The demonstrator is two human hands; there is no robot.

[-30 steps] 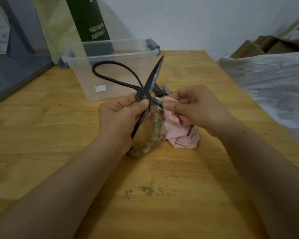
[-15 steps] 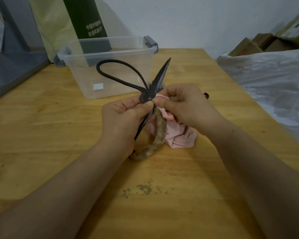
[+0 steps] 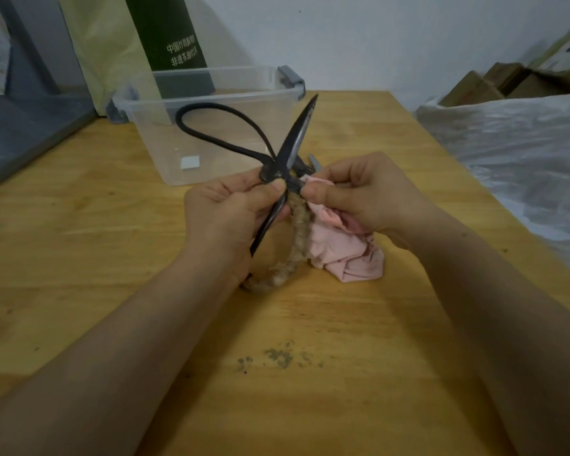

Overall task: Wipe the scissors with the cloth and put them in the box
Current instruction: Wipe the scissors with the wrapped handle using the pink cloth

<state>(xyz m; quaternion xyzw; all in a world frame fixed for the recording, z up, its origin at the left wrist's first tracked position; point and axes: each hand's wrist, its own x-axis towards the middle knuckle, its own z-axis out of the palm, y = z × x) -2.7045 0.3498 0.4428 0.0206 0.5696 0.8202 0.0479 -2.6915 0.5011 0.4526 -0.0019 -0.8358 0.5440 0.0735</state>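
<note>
Scissors (image 3: pixel 297 139): black, blades spread, held above the bench (image 3: pixel 96 258) just in front of the box (image 3: pixel 158 143).
Left hand (image 3: pixel 231 218): fingers curled, thumb pinching the pivot.
Right hand (image 3: pixel 369 195): fingers pinching pink cloth (image 3: pixel 346 255) against one blade beside the pivot.
Box: clear plastic, open-topped, far side of bench.

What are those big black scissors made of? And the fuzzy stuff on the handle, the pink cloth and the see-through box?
Scissors: dark, dull metal with a faint sheen, probably iron or steel.
Handle wrap: tan twine or rope, judging by its twisted, fraying strands.
Cloth: soft pink fabric, crumpled and stained.
Box: clear, smooth plastic; you can see straight through its walls.
</note>
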